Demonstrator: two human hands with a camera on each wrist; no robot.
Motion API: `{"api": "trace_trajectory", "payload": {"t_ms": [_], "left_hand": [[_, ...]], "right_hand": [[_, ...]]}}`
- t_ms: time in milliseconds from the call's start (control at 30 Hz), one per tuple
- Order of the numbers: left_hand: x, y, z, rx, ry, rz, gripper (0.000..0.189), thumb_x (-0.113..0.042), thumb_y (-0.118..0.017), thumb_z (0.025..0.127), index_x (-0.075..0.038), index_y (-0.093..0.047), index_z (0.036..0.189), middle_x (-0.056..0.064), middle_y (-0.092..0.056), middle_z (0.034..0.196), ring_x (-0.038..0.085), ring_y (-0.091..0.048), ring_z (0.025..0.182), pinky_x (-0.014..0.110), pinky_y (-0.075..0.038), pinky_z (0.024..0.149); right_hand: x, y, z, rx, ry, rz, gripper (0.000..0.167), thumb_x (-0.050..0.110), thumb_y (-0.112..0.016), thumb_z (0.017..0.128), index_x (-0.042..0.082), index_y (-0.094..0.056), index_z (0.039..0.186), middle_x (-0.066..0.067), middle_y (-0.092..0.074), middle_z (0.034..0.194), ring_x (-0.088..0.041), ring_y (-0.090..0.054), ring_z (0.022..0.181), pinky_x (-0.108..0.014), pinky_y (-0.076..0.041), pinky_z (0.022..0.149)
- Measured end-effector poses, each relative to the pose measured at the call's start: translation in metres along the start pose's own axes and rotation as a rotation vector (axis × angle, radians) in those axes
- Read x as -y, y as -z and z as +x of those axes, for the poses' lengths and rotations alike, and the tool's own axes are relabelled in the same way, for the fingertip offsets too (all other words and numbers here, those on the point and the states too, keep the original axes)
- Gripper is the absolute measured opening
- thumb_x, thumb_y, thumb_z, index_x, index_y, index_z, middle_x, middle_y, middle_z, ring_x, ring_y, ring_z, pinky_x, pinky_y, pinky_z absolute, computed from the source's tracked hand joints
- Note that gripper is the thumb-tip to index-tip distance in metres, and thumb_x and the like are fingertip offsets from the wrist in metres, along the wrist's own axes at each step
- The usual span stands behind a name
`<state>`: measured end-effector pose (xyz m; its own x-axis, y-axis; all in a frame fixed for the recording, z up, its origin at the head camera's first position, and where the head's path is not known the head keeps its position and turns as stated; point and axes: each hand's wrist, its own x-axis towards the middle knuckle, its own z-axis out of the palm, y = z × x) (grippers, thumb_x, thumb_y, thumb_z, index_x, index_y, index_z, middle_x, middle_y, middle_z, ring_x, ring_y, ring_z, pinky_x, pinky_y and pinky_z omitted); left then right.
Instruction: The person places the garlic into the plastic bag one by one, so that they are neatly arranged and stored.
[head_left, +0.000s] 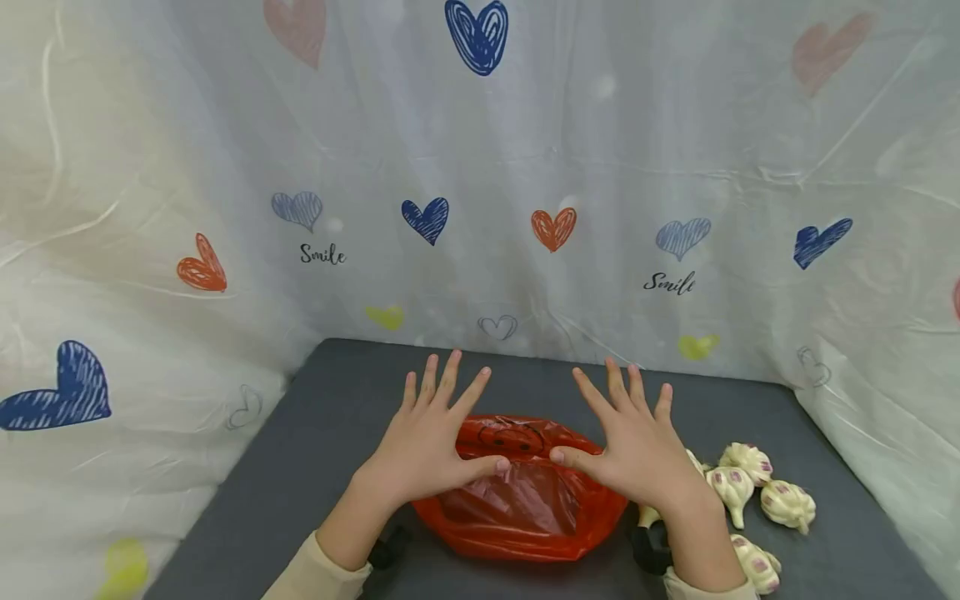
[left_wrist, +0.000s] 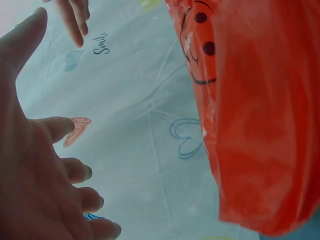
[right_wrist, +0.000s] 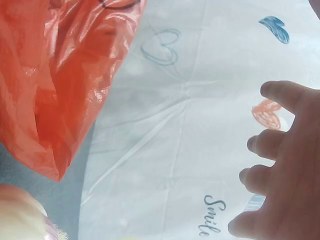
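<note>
A red plastic bag (head_left: 517, 537) with a smiling face printed on it stands on the dark table, its wide mouth spread open toward me. My left hand (head_left: 423, 446) hovers over the bag's left side, fingers straight and fanned out. On the other side my right hand (head_left: 637, 450) is held the same way, thumb pointing inward over the bag. Both hands hold nothing. In the left wrist view the bag (left_wrist: 265, 125) rises beside the spread left hand (left_wrist: 45, 170). The right wrist view has the bag (right_wrist: 65, 65) apart from the right hand (right_wrist: 290, 165).
Several garlic bulbs (head_left: 787, 506) lie to the right of the bag, some partly behind my right forearm. The grey table (head_left: 300, 467) ends at a pale curtain (head_left: 480, 158) with printed hearts, which hangs at the back and both sides.
</note>
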<state>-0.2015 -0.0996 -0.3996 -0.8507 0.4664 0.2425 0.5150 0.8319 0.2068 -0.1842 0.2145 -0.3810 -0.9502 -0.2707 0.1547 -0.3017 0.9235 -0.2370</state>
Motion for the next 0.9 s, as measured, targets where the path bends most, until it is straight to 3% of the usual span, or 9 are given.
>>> {"api": "trace_trajectory", "payload": {"t_ms": [133, 333, 467, 567, 667, 767, 900], "left_hand": [[0.007, 0.006, -0.005, 0.014, 0.015, -0.038, 0.115, -0.092, -0.058, 0.089, -0.040, -0.001, 0.175, 0.008, 0.007, 0.182, 0.041, 0.007, 0.166, 0.069, -0.007, 0.130], [0.022, 0.010, -0.019, 0.073, 0.105, -0.103, 0.112, -0.091, -0.060, 0.089, -0.045, -0.006, 0.175, 0.014, -0.017, 0.181, 0.057, -0.030, 0.157, 0.078, -0.039, 0.114], [0.033, 0.005, -0.028, 0.072, 0.112, -0.086, 0.108, -0.091, -0.060, 0.090, -0.033, -0.027, 0.175, 0.012, -0.037, 0.174, 0.046, -0.047, 0.151, 0.072, -0.050, 0.106], [0.041, -0.002, -0.033, 0.055, 0.113, -0.101, 0.103, -0.090, -0.060, 0.090, -0.026, -0.045, 0.169, 0.010, -0.046, 0.169, 0.037, -0.050, 0.150, 0.068, -0.053, 0.104], [0.049, -0.009, -0.039, 0.054, 0.137, -0.161, 0.098, -0.089, -0.066, 0.087, -0.027, -0.054, 0.162, 0.007, -0.043, 0.169, 0.036, -0.049, 0.150, 0.069, -0.054, 0.100], [0.058, -0.014, -0.046, 0.085, 0.166, -0.250, 0.093, -0.085, -0.073, 0.084, -0.031, -0.058, 0.158, 0.003, -0.038, 0.172, 0.038, -0.049, 0.149, 0.072, -0.053, 0.098], [0.070, -0.018, -0.056, 0.158, 0.174, -0.404, 0.085, -0.073, -0.083, 0.085, -0.032, -0.058, 0.155, 0.004, -0.031, 0.175, 0.045, -0.047, 0.150, 0.076, -0.051, 0.099]], "right_hand": [[0.002, 0.002, 0.001, 0.002, -0.002, 0.022, 0.113, 0.093, -0.055, 0.089, 0.032, -0.019, 0.177, -0.019, 0.003, 0.182, -0.057, 0.003, 0.163, -0.088, 0.006, 0.116], [0.007, 0.007, 0.002, 0.003, -0.004, 0.075, 0.113, 0.093, -0.057, 0.088, 0.034, -0.017, 0.177, -0.019, 0.002, 0.182, -0.057, 0.003, 0.163, -0.087, 0.005, 0.117], [0.008, 0.011, 0.000, 0.000, 0.000, 0.110, 0.113, 0.090, -0.060, 0.090, 0.033, -0.017, 0.177, -0.020, 0.001, 0.182, -0.057, 0.003, 0.163, -0.087, 0.002, 0.117], [0.006, 0.013, 0.000, -0.022, 0.001, 0.114, 0.111, 0.088, -0.061, 0.091, 0.030, -0.020, 0.177, -0.021, 0.000, 0.182, -0.057, 0.002, 0.163, -0.087, -0.002, 0.118], [0.004, 0.013, 0.000, -0.054, -0.003, 0.118, 0.109, 0.086, -0.061, 0.093, 0.027, -0.023, 0.177, -0.024, -0.001, 0.181, -0.058, 0.002, 0.163, -0.086, -0.006, 0.119], [0.001, 0.016, 0.000, -0.074, -0.017, 0.139, 0.107, 0.084, -0.061, 0.095, 0.022, -0.029, 0.175, -0.025, -0.004, 0.181, -0.059, 0.000, 0.162, -0.084, -0.010, 0.120], [-0.003, 0.020, -0.001, -0.082, -0.043, 0.190, 0.102, 0.082, -0.060, 0.097, 0.014, -0.042, 0.170, -0.029, -0.021, 0.177, -0.057, -0.017, 0.161, -0.081, -0.017, 0.121]]}}
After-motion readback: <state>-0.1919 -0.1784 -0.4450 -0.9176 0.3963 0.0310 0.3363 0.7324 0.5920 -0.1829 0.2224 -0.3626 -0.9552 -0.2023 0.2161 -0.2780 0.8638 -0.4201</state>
